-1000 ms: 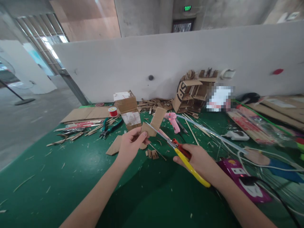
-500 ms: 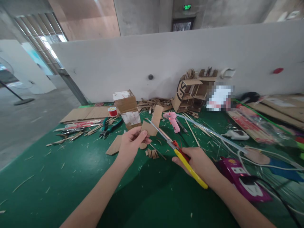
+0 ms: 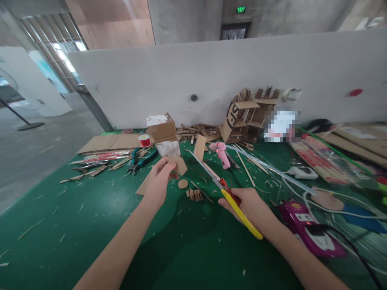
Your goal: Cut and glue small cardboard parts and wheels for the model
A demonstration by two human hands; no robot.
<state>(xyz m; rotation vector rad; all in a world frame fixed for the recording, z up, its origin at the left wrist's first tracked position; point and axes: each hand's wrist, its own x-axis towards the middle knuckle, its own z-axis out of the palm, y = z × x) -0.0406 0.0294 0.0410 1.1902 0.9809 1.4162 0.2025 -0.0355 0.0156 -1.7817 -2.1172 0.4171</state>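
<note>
Between the thumb and fingers of my left hand (image 3: 159,177) is a small piece of cardboard (image 3: 179,164), held in front of a cardboard box (image 3: 163,133). My right hand (image 3: 246,205) grips a pair of scissors (image 3: 231,199) with yellow and red handles, its blades pointing up and left. A longer cardboard strip (image 3: 200,147) shows just behind the blade tips. Under the hands lie a round cardboard disc (image 3: 183,184) and a few small notched cardboard pieces (image 3: 195,195). Part of another cardboard sheet (image 3: 143,187) is hidden behind my left hand.
A pink glue gun (image 3: 222,154) stands beyond the scissors. Pliers (image 3: 140,162) and a red thread spool (image 3: 144,140) lie left. A purple power strip (image 3: 308,229) with cables is at right. A cardboard shelf model (image 3: 242,117) stands against the white partition (image 3: 193,72).
My left hand has moved left and slightly down with the small cardboard piece, away from the scissors and the longer strip. The right hand and scissors have hardly moved.
</note>
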